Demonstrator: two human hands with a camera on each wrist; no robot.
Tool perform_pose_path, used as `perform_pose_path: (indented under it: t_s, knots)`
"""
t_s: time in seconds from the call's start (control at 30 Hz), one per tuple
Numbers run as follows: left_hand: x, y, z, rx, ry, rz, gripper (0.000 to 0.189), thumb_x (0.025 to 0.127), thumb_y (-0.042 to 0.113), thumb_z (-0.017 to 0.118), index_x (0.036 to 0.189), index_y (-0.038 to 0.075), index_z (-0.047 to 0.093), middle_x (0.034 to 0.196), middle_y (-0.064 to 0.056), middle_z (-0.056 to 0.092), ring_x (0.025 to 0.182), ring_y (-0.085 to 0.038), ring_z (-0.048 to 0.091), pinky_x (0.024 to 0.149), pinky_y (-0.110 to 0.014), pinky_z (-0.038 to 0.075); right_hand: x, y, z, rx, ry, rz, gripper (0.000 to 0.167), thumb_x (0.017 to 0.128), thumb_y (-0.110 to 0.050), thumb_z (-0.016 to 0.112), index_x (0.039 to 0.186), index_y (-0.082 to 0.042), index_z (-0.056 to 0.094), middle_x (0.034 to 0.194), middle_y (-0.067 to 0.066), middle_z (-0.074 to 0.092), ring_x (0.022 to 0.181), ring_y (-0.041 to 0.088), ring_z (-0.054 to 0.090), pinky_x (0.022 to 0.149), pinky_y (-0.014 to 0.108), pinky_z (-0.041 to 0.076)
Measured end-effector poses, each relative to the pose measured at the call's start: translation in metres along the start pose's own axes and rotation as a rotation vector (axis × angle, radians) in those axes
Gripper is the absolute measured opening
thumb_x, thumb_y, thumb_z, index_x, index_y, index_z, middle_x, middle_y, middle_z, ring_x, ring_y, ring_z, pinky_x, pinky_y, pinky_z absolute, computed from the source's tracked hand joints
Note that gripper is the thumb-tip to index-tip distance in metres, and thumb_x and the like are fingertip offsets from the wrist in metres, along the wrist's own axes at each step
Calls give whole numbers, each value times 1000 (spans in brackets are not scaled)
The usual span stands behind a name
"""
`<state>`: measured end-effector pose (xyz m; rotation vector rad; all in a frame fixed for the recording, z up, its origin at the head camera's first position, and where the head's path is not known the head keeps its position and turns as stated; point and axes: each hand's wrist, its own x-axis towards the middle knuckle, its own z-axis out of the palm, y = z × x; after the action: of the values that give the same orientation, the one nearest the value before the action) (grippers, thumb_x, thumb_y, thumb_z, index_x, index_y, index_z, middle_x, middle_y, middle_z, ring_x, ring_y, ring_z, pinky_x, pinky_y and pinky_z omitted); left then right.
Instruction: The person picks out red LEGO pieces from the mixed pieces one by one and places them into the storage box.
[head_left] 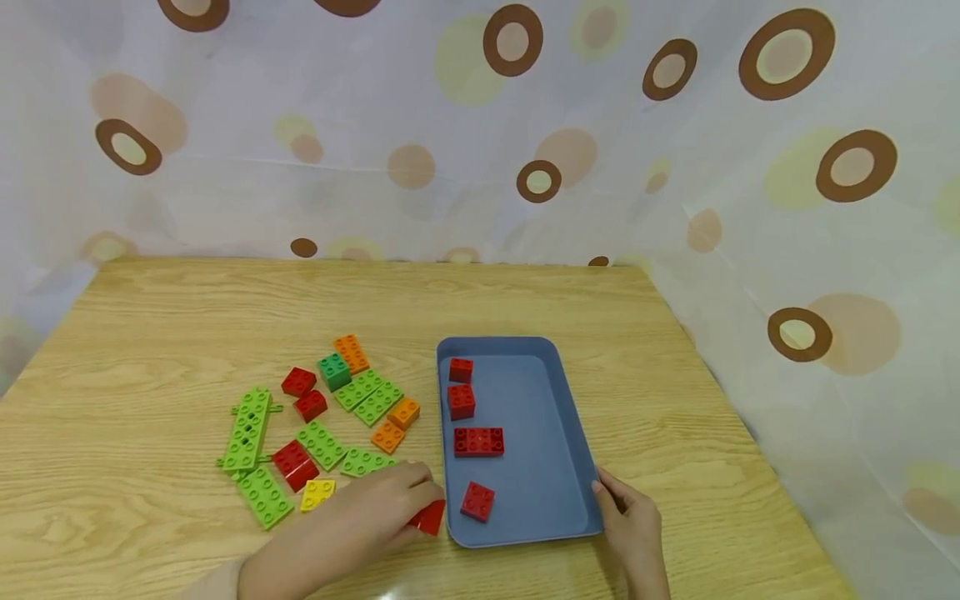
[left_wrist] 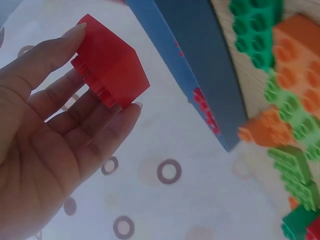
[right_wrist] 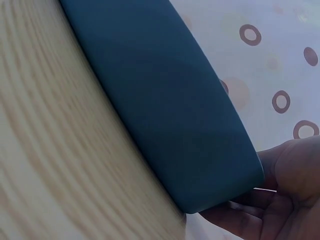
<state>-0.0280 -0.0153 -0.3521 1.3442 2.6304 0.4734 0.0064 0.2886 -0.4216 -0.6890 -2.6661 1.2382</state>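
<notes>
My left hand (head_left: 392, 500) is at the tray's near left side, pinching a red brick (left_wrist: 107, 62) between thumb and fingertips. In the left wrist view this brick has a sloped face, and its studs point toward the palm. My right hand (head_left: 632, 521) grips the near right corner of the blue-grey tray (head_left: 525, 533), thumb at the rim. The right wrist view shows fingers (right_wrist: 237, 220) against the tray's corner from outside. Inside the tray, along its left part, lie red bricks: a small one (head_left: 461, 370), two square ones (head_left: 461, 402) (head_left: 477, 502) and a long one (head_left: 478, 442).
Left of the tray several loose bricks are spread out: light green plates (head_left: 321, 444), a long green piece (head_left: 249, 429), a dark green brick (head_left: 334, 371), orange bricks (head_left: 388, 437), red bricks (head_left: 296, 465) and a yellow brick (head_left: 318, 493). A patterned sheet (head_left: 412, 108) stands behind the wooden table (head_left: 187, 317).
</notes>
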Motion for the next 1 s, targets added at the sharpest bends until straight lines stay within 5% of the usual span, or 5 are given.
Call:
perform_pose_path:
  t_s: [0.13,0.4,0.7,1.0]
  knots:
    - [27,13,-4,66,-15,64,26,81,20,72,104,11,65,97,0,61,85,-9,55,74,-17,49,1,2,-1,-4,7,-7,31,91,-12,57,118,4,60,116,22,62,92,7,60,67,10,45]
    - [66,40,2,228,50,247,22,79,25,74,98,15,66,86,7,59,79,-3,55,69,-10,45,0,1,2,39,1,27,30,92,-10,55,118,3,60,118,21,61,78,-18,46,68,7,44]
    - [105,43,25,288,36,262,15,85,20,67,98,15,68,86,6,59,76,-3,56,66,-11,46,0,0,-1,56,-4,28,31,92,-9,55,119,4,59,119,22,60,76,-20,45,67,7,44]
    - [120,38,48,348,4,255,11,84,14,66,93,17,70,85,5,61,76,-8,59,60,-15,48,0,0,2,60,-18,32,31,92,-10,55,119,5,59,120,23,59,80,-12,51,66,8,46]
